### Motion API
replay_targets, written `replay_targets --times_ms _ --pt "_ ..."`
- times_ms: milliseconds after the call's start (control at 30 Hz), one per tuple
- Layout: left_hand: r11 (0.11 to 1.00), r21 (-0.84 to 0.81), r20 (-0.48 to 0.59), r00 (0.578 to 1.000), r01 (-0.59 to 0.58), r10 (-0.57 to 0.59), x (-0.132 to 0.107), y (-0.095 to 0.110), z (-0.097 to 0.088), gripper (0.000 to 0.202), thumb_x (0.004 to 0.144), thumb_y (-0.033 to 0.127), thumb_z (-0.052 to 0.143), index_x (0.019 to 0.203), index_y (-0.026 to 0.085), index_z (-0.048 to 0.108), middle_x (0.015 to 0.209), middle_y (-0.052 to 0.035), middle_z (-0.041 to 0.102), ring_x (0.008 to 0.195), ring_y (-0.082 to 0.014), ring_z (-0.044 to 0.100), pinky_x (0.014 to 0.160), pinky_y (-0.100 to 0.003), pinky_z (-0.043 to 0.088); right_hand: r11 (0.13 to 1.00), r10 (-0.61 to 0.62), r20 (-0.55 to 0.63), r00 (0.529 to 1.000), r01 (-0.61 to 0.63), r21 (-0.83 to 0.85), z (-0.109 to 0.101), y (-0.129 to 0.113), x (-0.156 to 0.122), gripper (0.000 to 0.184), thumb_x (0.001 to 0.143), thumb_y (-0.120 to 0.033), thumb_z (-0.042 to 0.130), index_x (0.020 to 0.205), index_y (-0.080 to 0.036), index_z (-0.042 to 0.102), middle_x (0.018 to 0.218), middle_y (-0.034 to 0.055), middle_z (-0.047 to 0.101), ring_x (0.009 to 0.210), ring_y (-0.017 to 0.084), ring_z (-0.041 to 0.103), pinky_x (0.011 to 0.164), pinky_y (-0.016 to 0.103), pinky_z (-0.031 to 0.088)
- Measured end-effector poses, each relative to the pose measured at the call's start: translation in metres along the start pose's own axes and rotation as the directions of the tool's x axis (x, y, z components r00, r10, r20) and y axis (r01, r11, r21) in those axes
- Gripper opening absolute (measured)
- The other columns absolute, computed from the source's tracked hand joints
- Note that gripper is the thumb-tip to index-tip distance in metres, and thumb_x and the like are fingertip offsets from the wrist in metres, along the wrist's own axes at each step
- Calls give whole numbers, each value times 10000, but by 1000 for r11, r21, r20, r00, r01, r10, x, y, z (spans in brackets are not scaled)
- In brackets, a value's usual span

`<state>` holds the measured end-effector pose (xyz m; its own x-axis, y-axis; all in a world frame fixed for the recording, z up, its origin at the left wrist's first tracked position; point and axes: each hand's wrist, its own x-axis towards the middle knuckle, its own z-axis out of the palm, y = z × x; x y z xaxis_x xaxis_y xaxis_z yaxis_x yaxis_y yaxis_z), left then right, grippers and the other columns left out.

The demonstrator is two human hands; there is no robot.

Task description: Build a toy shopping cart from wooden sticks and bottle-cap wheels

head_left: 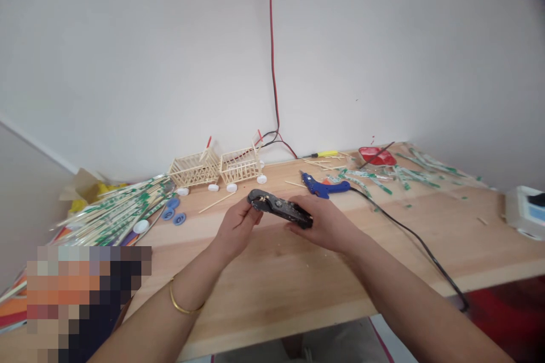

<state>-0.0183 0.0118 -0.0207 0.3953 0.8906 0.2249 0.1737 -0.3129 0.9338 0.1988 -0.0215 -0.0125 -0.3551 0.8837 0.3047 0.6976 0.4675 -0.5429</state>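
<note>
My right hand point(327, 223) is wrapped round the handles of a black hand cutter point(277, 205), which has a bolt at its pivot and pale crumbs on its head. The tool is held above the middle of the wooden table, its head pointing left. My left hand point(237, 226) is closed in a pinch at the cutter's head; what its fingers hold, if anything, is hidden. Behind my hands stand two small stick-built carts, a left cart point(195, 168) and a right cart point(240, 163), both on white wheels. A loose wooden stick point(216, 202) lies before them.
A blue glue gun point(327, 186) lies behind my right hand, its black cord point(404, 226) running to the table's front edge. Wrapped sticks point(128, 207) and blue wheels point(169, 214) are at left. Green-printed wrappers point(419, 176) and a white box point(524, 215) are at right.
</note>
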Motion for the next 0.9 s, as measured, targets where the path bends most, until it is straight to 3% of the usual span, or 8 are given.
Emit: replay_targets --times_ms 233,467,900 --pt "999 33 2 1000 -8 8 0 0 -1 384 898 485 462 678 174 509 603 20 436 577 -114 361 547 -250 253 1000 -5 -1 1000 5 18 2 2 0 363 748 -257 656 1105 -229 595 1067 67 682 959 246 625 785 341 467" --pt "997 -81 37 999 15 -12 2 -10 2 354 896 489 469 876 159 595 634 29 400 573 -102 324 526 -234 237 1000 -8 7 1000 8 3 3 5 0 413 745 -250 654 1149 -220 570 1126 78 655 1010 253 596 835 364 460" --pt "996 57 34 998 -61 59 0 -1 -1 351 920 461 432 763 162 528 622 34 393 583 -104 344 551 -234 270 1000 -18 19 1000 17 26 3 2 1 322 750 -229 634 1068 -212 585 1047 64 673 933 233 613 783 337 459"
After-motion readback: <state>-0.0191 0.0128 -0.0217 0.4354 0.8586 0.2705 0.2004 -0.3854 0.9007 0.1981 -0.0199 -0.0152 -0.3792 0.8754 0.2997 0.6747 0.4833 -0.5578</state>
